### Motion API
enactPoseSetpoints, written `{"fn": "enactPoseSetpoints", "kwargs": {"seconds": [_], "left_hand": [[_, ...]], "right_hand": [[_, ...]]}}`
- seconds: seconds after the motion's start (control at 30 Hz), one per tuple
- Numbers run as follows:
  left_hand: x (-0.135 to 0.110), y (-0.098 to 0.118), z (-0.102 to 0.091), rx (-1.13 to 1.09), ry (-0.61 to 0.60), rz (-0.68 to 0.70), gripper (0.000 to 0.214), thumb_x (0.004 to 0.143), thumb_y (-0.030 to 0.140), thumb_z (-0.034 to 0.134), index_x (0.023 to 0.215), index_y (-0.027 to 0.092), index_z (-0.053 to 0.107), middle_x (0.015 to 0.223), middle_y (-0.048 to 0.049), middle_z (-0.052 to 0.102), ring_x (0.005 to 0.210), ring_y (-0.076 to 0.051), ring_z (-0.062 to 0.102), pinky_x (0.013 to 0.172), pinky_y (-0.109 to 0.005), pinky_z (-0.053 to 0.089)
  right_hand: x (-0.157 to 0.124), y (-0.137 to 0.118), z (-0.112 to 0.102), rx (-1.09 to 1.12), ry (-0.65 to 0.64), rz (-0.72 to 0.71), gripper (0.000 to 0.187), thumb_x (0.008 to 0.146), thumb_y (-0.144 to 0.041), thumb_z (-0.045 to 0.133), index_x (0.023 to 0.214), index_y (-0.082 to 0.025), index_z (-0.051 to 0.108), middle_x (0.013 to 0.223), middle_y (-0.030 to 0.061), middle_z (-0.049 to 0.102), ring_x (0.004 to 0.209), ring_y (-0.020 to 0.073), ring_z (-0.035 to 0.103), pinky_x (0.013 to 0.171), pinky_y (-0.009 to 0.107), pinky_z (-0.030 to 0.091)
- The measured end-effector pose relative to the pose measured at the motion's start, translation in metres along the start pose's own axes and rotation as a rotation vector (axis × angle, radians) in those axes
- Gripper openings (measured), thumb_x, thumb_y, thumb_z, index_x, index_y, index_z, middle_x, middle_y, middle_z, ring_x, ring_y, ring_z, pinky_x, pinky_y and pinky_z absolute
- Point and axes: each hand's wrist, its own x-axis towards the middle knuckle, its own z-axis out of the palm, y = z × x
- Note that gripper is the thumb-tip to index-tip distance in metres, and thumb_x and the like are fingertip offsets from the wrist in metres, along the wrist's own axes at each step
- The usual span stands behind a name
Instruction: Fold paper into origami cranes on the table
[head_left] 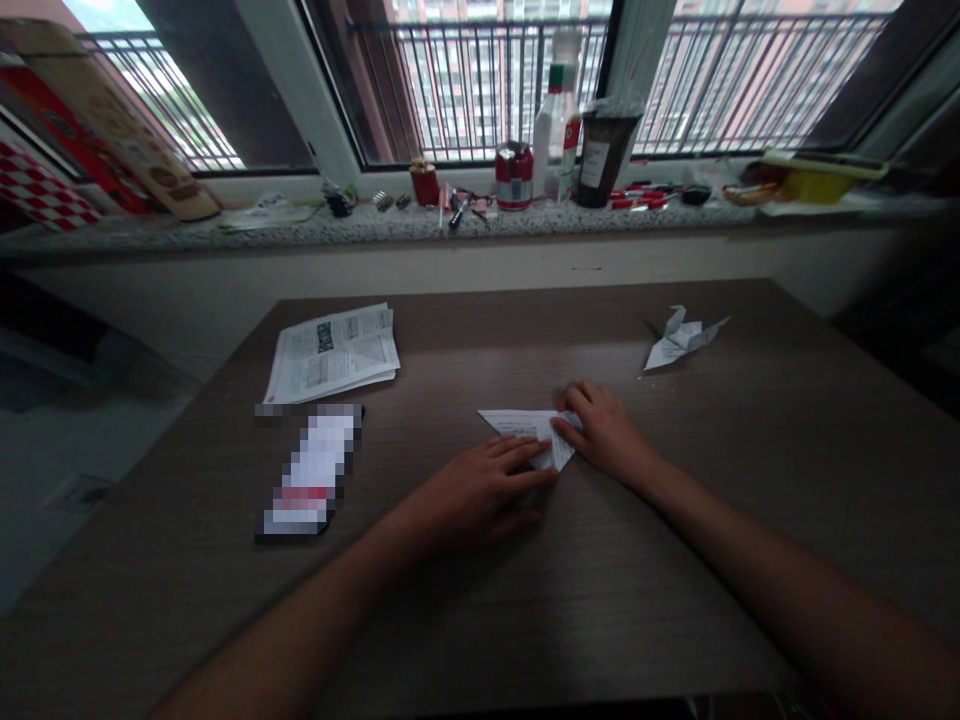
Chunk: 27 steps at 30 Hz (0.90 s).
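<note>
A folded piece of printed paper (516,422), roughly triangular with a point toward me, lies on the wooden table. My left hand (487,485) rests over its near left part, fingers stretched out and flat, pressing on it. At the paper's right corner, my right hand (604,430) has its fingers bent and its thumb on the sheet, gripping that edge. Part of the paper is hidden under both hands. Farther back on the right stands a folded paper crane (681,340) made of similar printed paper.
A stack of folded newspaper (337,350) lies at the table's back left, with a phone (311,475), its screen blurred out, nearer me. Along the granite windowsill (300,235) stand a red can (514,177), a dark cup (600,160), bottles and small items.
</note>
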Motion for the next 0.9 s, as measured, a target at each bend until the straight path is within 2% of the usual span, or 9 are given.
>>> {"fn": "enactPoseSetpoints", "kwargs": {"seconds": [0.2,0.47,0.63,0.77,0.9], "left_hand": [[0.0,0.001,-0.001,0.0,-0.017,-0.026,0.059,0.101,0.049,0.064,0.154,0.029,0.049,0.166,-0.0089,0.039,0.15,-0.033,0.04,0.121,-0.052,0.038],[0.0,0.001,-0.001,-0.013,-0.002,-0.041,0.058,0.1,0.05,0.064,0.153,0.03,0.051,0.166,-0.0083,0.039,0.149,-0.031,0.041,0.121,-0.048,0.039],[0.001,-0.002,0.0,-0.026,0.006,-0.033,0.052,0.103,0.044,0.061,0.153,0.031,0.051,0.166,-0.0065,0.039,0.148,-0.03,0.042,0.121,-0.048,0.039],[0.001,-0.003,0.001,-0.02,0.015,-0.031,0.045,0.107,0.039,0.055,0.152,0.032,0.052,0.164,-0.0058,0.042,0.148,-0.029,0.043,0.121,-0.046,0.039],[0.002,-0.003,0.003,-0.014,0.03,-0.027,0.044,0.107,0.037,0.055,0.151,0.031,0.053,0.163,-0.0067,0.043,0.147,-0.029,0.044,0.12,-0.047,0.039]], "right_hand": [[0.002,0.001,-0.001,0.043,0.017,-0.03,0.014,0.099,-0.034,0.06,0.106,-0.022,0.06,0.108,0.01,0.06,0.099,0.0289,0.057,0.088,0.043,0.047],[0.002,0.001,-0.001,0.03,0.016,-0.046,0.015,0.1,-0.034,0.061,0.109,-0.021,0.06,0.109,0.0108,0.061,0.1,0.0292,0.057,0.089,0.045,0.049],[0.001,-0.001,-0.01,0.045,0.034,-0.094,0.018,0.104,-0.035,0.055,0.109,-0.02,0.063,0.11,0.0121,0.064,0.105,0.0301,0.059,0.093,0.047,0.051],[-0.005,-0.003,-0.023,0.047,0.047,-0.177,0.025,0.105,-0.034,0.053,0.122,-0.02,0.064,0.124,0.0143,0.066,0.118,0.0317,0.059,0.103,0.053,0.05],[-0.023,-0.006,-0.031,0.02,-0.016,-0.281,0.04,0.107,-0.035,0.049,0.143,-0.02,0.056,0.148,0.0148,0.058,0.14,0.0307,0.05,0.117,0.055,0.042]]}}
